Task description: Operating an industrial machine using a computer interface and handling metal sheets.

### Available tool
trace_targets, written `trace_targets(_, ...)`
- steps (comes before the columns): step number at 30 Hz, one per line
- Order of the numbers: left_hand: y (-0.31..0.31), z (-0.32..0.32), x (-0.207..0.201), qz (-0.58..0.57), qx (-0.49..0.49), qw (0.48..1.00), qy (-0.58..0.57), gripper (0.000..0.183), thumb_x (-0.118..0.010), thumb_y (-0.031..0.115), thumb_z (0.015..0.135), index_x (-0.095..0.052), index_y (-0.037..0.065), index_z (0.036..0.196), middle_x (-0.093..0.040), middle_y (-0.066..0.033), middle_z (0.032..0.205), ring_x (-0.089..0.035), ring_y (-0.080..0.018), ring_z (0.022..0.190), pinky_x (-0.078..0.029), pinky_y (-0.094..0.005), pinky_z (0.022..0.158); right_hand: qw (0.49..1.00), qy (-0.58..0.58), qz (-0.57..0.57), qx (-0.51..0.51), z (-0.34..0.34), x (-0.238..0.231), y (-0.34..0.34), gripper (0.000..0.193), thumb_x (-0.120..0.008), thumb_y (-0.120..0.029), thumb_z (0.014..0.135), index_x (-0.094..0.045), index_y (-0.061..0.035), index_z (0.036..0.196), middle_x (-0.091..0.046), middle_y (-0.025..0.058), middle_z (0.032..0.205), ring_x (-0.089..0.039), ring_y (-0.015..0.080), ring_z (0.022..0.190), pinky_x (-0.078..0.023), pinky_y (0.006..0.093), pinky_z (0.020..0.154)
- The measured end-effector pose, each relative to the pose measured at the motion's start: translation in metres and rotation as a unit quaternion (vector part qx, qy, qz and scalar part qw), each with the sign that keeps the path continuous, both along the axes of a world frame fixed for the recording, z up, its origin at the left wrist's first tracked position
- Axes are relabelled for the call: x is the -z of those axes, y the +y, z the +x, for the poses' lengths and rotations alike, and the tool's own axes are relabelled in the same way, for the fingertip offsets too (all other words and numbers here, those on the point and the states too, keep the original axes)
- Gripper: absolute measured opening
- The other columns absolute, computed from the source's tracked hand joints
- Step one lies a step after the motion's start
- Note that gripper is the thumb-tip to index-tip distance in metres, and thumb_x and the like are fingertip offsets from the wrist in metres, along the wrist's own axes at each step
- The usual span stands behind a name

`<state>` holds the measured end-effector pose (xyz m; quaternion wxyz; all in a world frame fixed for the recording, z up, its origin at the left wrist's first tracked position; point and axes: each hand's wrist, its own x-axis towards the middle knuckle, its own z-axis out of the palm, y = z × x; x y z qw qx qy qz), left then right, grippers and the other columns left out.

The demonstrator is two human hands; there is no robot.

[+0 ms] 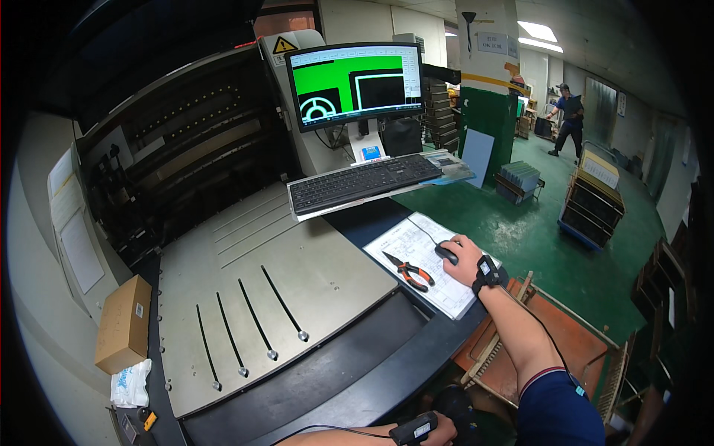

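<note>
My right hand [465, 259] rests over a black computer mouse [447, 252], its fingers curved round it. The mouse sits on printed paper sheets [439, 292] at the edge of the dark machine ledge. Left of that hand, pliers with orange and black handles [411, 272] lie on the same sheets. My left hand [440, 430] is low at the bottom edge, near my lap; its fingers are mostly hidden. Both wrists carry small black strapped devices with cables. A monitor [355, 82] shows green and black shapes above a black keyboard [364, 182] on a tray.
A pale metal machine bed [297, 275] with dark slots and round silver knobs fills the left. A cardboard box [123, 325] stands at its far left. Beside my right arm is an orange-brown board [554, 331]. A loaded cart [593, 195] and another person [570, 119] are farther back.
</note>
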<state>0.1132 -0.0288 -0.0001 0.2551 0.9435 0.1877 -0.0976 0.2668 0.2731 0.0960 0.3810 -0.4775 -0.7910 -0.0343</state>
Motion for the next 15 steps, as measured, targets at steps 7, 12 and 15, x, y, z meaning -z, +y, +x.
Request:
trace_targets(7, 0.009, 0.006, -0.016, -0.027, 0.022, 0.996, 0.087, 0.023, -0.056, 0.033, 0.088, -0.074, 0.018, 0.086, -0.071, -0.0081, 0.074, -0.068, -0.0310, 0.066, -0.055, -0.0473, 0.056, 1.000, 0.000, -0.007, 0.000, 0.001, -0.001, 0.000, 0.034, -0.068, -0.018, 0.071, -0.069, -0.0128, 0.105, -0.059, 0.0121, 0.109, -0.060, 0.0325, 0.098, -0.050, 0.0419, 0.087)
trace_targets(12, 0.020, 0.006, -0.016, -0.047, 0.092, 0.993, 0.052, 0.025, -0.056, 0.035, 0.089, -0.074, 0.019, 0.083, -0.070, -0.0074, 0.071, -0.068, -0.0305, 0.063, -0.055, -0.0480, 0.053, 1.000, 0.006, -0.010, -0.002, -0.001, -0.001, 0.000, 0.034, -0.068, -0.018, 0.071, -0.070, -0.0128, 0.105, -0.059, 0.0120, 0.109, -0.060, 0.0324, 0.099, -0.050, 0.0419, 0.087)
trace_targets(15, 0.011, 0.004, -0.010, -0.038, 0.082, 0.995, 0.048, 0.029, -0.055, 0.036, 0.092, -0.074, 0.017, 0.080, -0.070, -0.0089, 0.070, -0.068, -0.0298, 0.064, -0.055, -0.0479, 0.053, 1.000, 0.008, -0.013, 0.001, 0.001, 0.000, 0.000, 0.034, -0.068, -0.018, 0.071, -0.070, -0.0129, 0.105, -0.059, 0.0120, 0.109, -0.060, 0.0324, 0.100, -0.049, 0.0418, 0.088)
